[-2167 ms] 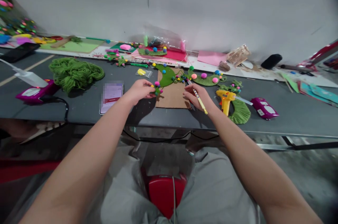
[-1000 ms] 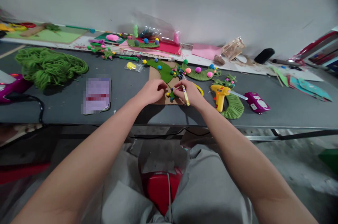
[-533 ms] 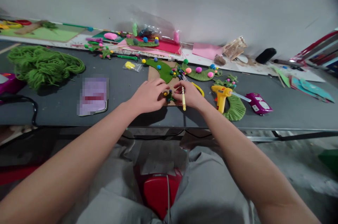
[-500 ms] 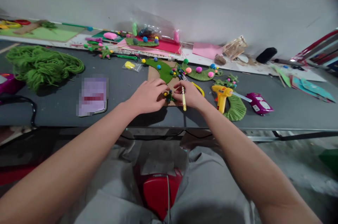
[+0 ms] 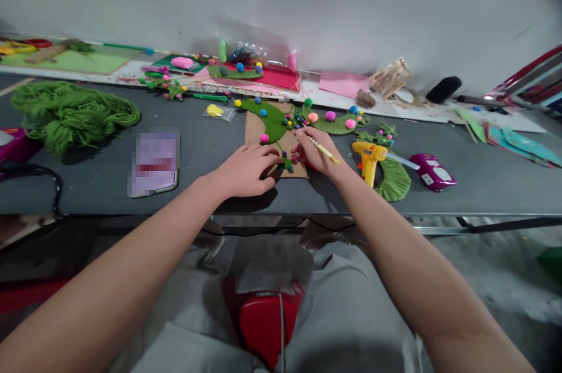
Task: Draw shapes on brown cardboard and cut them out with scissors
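Note:
My left hand [image 5: 248, 169] rests at the left of a piece of cardboard [image 5: 299, 170], fingers bent round the near edge of a small green piece with pompoms [image 5: 287, 161]. What its fingertips grip is partly hidden. A pale yellow pencil [image 5: 324, 149] is held in my right hand [image 5: 312, 149], its back end slanting toward the wrist. Beyond the hands, a green crescent [image 5: 273, 121] with coloured pompoms lies on the cardboard. Small dark and bright balls [image 5: 295, 121] sit at its right end. A pink pompom [image 5: 264, 139] shows just past my left fingers.
Right of my hands are a yellow glue gun [image 5: 369, 156], a green yarn-wrapped ring [image 5: 395, 180] and a purple packet [image 5: 432, 171]. At the left lie a phone [image 5: 154, 162] and green yarn [image 5: 72, 112]. Craft pieces and paper [image 5: 345, 83] line the wall side.
My right hand has turned, so the pencil now slants instead of pointing toward me. My left hand has shifted slightly left and nearer, uncovering the pink pompom and more of the small green piece.

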A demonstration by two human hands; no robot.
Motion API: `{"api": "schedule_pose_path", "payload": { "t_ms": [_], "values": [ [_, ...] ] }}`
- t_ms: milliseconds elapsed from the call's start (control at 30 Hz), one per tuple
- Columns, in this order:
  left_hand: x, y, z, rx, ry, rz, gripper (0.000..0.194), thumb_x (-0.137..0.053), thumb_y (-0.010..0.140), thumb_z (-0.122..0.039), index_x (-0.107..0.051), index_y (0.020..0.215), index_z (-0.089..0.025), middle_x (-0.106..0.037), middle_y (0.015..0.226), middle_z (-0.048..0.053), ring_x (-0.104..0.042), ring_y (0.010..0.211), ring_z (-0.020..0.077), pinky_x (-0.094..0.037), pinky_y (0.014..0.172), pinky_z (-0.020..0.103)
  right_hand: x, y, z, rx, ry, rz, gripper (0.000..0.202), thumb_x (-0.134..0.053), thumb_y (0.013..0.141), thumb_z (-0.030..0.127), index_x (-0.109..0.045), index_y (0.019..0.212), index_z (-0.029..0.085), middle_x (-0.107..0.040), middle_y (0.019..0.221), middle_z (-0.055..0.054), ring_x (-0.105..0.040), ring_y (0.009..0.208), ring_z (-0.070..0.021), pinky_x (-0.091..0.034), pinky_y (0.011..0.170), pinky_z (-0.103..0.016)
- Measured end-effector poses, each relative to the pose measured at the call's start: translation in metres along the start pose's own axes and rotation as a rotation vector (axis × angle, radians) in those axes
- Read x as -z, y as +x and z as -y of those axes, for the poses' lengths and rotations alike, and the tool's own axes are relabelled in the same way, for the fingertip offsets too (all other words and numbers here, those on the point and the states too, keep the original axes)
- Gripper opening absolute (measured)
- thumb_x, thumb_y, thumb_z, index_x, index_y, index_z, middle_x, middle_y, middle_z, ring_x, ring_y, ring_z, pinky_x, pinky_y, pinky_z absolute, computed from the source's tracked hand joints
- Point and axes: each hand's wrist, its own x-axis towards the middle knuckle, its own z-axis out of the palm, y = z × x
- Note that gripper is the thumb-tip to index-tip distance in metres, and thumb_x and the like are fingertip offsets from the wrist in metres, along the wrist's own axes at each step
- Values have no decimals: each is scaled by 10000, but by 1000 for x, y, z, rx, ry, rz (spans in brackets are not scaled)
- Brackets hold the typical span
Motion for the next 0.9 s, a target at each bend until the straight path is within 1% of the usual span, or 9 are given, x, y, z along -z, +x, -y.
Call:
{"api": "schedule_pose_path", "payload": {
  "t_ms": [67,133,267,433,533,633,700,800,900],
  "values": [
    [0,1,0,2,10,-7,432,-572,882,-319,-625,1305,-245,-575,1459,79,-557,1293,307,-453,1026,465,0,-2,-2,9,-28,42,204,-494,994,333,-617,932,183,-706,734,-39,-695,628,-171,-542,597,-270],
    [-1,2,-1,4,24,-16,413,-623,904,-346,-620,1297,-216,-553,1470,99,-540,1305,310,-441,1060,505,0,-5,-2,23,-61,65,96,-566,930,242,-632,958,178,-700,713,-23,-691,649,-173,-539,632,-273],
    [-2,3,-4,-15,38,-16,417,-662,933,-412,-618,1280,-185,-554,1449,113,-538,1297,297,-439,1084,528,2,-8,-1,47,-106,87,156,-596,863,169,-647,1011,166,-702,725,-15,-660,652,-163,-516,652,-272],
    [-2,2,-7,-25,44,-18,361,-629,909,-356,-646,1231,-193,-612,1384,101,-567,1254,294,-433,1058,496,1,-8,-4,56,-113,102,202,-586,855,171,-646,1048,178,-692,734,-5,-651,661,-165,-511,660,-277],
    [-1,2,-8,-23,42,-23,392,-578,868,-336,-656,1235,-220,-636,1368,92,-583,1236,314,-428,1018,471,-1,-6,-7,45,-102,97,204,-585,866,175,-644,1061,183,-697,744,-11,-670,692,-174,-523,686,-284],
    [-1,2,-8,-27,36,-29,427,-547,859,-343,-655,1258,-237,-634,1376,81,-580,1241,320,-414,1013,466,-3,-5,-6,22,-72,86,193,-540,931,221,-635,1094,178,-696,745,-24,-686,692,-177,-535,667,-280],
    [-1,2,-9,-28,31,-32,433,-543,860,-350,-660,1261,-235,-631,1377,83,-576,1248,319,-407,1025,465,-3,-5,-4,21,-48,73,204,-490,992,290,-631,1093,184,-698,763,-29,-685,682,-166,-539,655,-269],
    [-1,2,-8,-25,21,-33,444,-540,863,-364,-664,1269,-234,-624,1384,88,-571,1263,321,-411,1030,463,-2,-4,-3,23,-29,44,365,-416,1046,472,-647,989,195,-706,767,-37,-674,665,-156,-528,631,-256],
    [-2,2,-7,-24,10,-27,461,-541,865,-371,-658,1291,-239,-618,1399,79,-568,1276,318,-418,1029,465,0,-1,-7,-9,-68,-20,521,-429,1016,610,-669,832,186,-663,634,-32,-653,610,-166,-503,595,-262]
  ]
}}
